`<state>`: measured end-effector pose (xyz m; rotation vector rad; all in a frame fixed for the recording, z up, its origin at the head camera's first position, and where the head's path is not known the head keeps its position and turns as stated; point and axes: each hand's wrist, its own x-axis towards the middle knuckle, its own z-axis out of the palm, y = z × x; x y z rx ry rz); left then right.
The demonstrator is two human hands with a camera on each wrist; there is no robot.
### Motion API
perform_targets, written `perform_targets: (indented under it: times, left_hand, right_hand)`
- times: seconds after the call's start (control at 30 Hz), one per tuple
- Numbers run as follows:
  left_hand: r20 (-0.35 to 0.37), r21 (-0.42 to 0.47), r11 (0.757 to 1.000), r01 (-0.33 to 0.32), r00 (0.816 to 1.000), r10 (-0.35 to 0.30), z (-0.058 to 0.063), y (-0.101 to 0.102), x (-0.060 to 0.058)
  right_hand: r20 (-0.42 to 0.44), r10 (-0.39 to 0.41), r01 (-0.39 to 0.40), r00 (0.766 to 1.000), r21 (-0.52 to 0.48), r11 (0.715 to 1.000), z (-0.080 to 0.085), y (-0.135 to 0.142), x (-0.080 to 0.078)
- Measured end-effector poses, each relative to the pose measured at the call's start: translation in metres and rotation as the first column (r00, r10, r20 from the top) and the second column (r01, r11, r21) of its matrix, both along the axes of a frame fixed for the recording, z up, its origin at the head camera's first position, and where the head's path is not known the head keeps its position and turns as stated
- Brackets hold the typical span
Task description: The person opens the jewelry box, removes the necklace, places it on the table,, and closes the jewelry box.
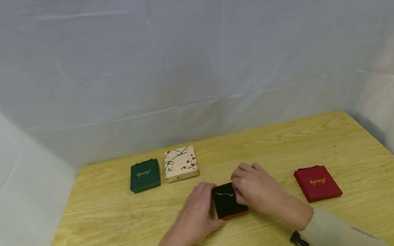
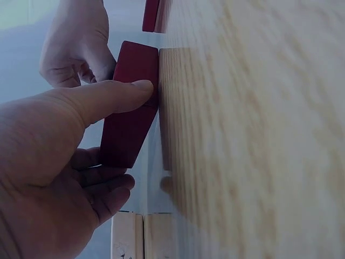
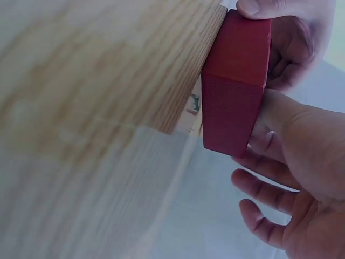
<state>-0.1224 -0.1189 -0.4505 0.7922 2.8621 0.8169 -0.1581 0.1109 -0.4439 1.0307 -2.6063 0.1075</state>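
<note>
A small red jewelry box (image 1: 233,215) sits uncovered near the front middle of the table, with a black pad (image 1: 227,206) inside. Across the pad lies a thin silver chain (image 1: 224,194), its right end running under the right fingers. My left hand (image 1: 195,215) grips the box's left side, thumb at the near corner and fingers at the far one. Over the right edge reaches my right hand (image 1: 255,187), thumb and forefinger pinching at the chain's end, which they hide. In the right wrist view, the right hand's other fingers (image 3: 264,191) spread loosely beyond the box.
A red lid (image 1: 318,183) with gold lettering lies to the right. Further back on the left are a green box (image 1: 144,175) with similar lettering and a cream box (image 1: 180,164) with a floral print. White sheeting (image 1: 186,56) hangs behind the table (image 1: 113,226).
</note>
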Motion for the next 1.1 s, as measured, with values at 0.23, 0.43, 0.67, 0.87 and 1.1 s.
perform_targets:
  times: [0.23, 0.43, 0.67, 0.87, 1.1]
  left_hand:
    - [0.0, -0.002, 1.0, -0.001, 1.0, 0.001, 0.0005, 0.0001, 0.0003]
    - [-0.009, -0.009, 1.0, -0.007, 1.0, 0.007, 0.0003, 0.0005, 0.0003]
    - [-0.013, -0.01, 1.0, -0.003, 1.0, 0.003, 0.0011, 0.0009, 0.0008]
    - [-0.001, -0.017, 1.0, -0.007, 1.0, 0.007, 0.0008, 0.0009, 0.0014]
    - [0.003, -0.025, 1.0, -0.016, 1.0, 0.016, 0.0005, 0.001, 0.0014]
  right_hand:
    - [0.017, -0.033, 0.033, 0.999, 0.019, 0.999, 0.0022, -0.0014, 0.0015]
    - [0.034, -0.073, 0.071, 0.997, 0.074, 0.995, 0.0044, -0.0026, 0.0059]
    - [0.067, -0.113, 0.107, 0.991, 0.084, 0.991, 0.0034, -0.0075, 0.0026]
    - [0.066, -0.118, 0.111, 0.991, 0.105, 0.988, 0.0024, -0.0091, 0.0001]
    - [0.044, -0.097, 0.091, 0.994, 0.137, 0.986, 0.002, -0.0087, -0.0011]
